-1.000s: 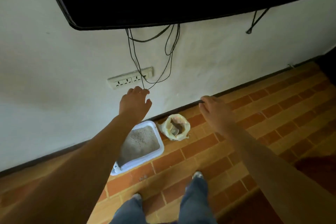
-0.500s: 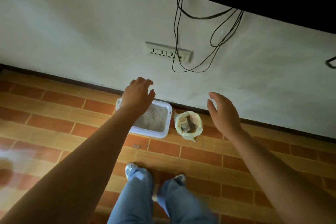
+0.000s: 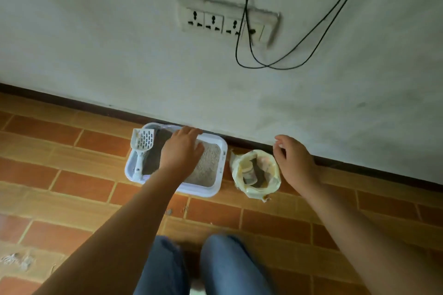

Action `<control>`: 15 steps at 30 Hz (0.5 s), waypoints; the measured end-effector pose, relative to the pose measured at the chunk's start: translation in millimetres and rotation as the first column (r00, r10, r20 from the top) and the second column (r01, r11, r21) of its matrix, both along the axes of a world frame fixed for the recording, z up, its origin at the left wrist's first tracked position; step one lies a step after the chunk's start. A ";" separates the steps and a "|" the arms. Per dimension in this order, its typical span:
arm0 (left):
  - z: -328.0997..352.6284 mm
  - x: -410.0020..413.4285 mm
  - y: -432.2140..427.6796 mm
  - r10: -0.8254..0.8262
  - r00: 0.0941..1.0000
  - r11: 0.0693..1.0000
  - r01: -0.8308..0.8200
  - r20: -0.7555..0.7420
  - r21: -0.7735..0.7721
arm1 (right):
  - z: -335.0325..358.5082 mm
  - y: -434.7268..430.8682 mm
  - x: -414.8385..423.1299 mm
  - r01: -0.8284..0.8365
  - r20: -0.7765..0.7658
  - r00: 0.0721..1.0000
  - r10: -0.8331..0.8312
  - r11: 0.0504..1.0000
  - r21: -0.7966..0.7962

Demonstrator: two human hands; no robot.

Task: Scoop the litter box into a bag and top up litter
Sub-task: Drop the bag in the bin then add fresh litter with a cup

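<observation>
- Where the brown-tiled floor (image 3: 72, 189) meets the wall, the white litter box (image 3: 200, 192) sits against the dark skirting, with grey litter on its right side and a darker patch on its left.
- A slotted white scoop (image 3: 143, 145) lies untouched in the box's left end, head at the far corner.
- Just right of the box stands a yellowish bag (image 3: 273, 182), mouth open; I cannot make out what is inside.
- The left hand (image 3: 181, 151) hangs over the middle of the box, fingers loosely bent and holding nothing. Whether it touches the far rim is unclear.
- The right hand (image 3: 296, 163) hovers beside the bag, fingers relaxed and empty.
- Likely risk: the scoop is on the side away from the bag, so each load must cross the box, and a tilted scoop would spill litter on the tiles between them.
- The soft bag may also slump or tip if nothing steadies its rim.
- A socket strip (image 3: 215, 20) and looping black cables (image 3: 249, 50) hang on the wall well above, out of the way.
- Small crumbs (image 3: 169, 211) lie on the floor near the box.
</observation>
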State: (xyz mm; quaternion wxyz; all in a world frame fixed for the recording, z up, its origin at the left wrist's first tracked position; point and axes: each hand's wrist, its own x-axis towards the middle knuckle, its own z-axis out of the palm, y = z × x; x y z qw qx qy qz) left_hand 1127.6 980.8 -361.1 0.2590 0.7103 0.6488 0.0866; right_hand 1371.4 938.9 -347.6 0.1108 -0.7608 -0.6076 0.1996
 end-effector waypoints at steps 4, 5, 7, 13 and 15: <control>-104.0 21.1 -10.2 -0.006 0.999 1.000 0.007 0.034 -0.021 | -96.6 -3.2 19.2 0.040 0.037 0.999 -0.039 0.998 -0.044; -128.2 27.4 -12.2 -0.007 0.999 1.000 0.008 0.042 -0.026 | -118.5 -4.4 23.7 0.046 0.050 0.998 -0.044 0.998 -0.042; -173.8 41.7 -13.5 -0.022 0.998 0.999 0.025 0.063 -0.040 | -159.1 -5.6 32.3 0.047 0.079 0.996 -0.044 0.998 -0.043; -271.3 78.7 -8.2 0.017 0.989 0.996 -0.004 0.144 -0.084 | -256.9 -0.2 49.8 0.002 0.011 1.000 -0.002 0.999 -0.039; -291.7 89.1 -7.3 0.072 0.980 0.993 -0.053 0.184 -0.108 | -280.0 6.1 54.4 -0.021 -0.012 1.000 0.020 0.998 -0.063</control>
